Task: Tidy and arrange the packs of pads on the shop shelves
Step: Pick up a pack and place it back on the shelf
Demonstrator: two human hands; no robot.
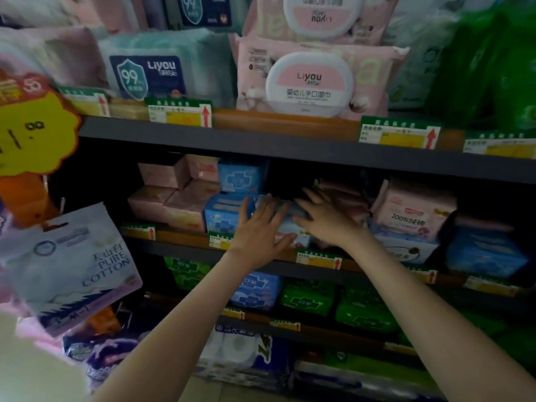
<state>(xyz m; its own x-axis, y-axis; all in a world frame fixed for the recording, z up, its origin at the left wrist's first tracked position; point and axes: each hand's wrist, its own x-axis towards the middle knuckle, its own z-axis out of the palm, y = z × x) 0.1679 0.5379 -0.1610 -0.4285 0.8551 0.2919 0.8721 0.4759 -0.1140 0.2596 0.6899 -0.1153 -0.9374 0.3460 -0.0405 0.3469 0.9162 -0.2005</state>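
Both my hands rest on a light blue pack of pads [285,224] lying on the middle shelf [290,158]. My left hand [258,227] lies flat on its left side with fingers spread. My right hand [324,219] presses on its right end, fingers reaching into the dark gap behind. To the left stand blue packs [223,216] and pink packs [174,204]. On the right sit dark pink packs [348,198] and a pink pack marked 100% [414,213].
Wet-wipe packs [307,82] fill the shelf above. Green packs [307,303] and a blue pack [255,291] lie on the shelf below. A cotton bag [72,265] and a yellow price sign [32,134] hang at the left. Price tags [319,259] line the shelf edges.
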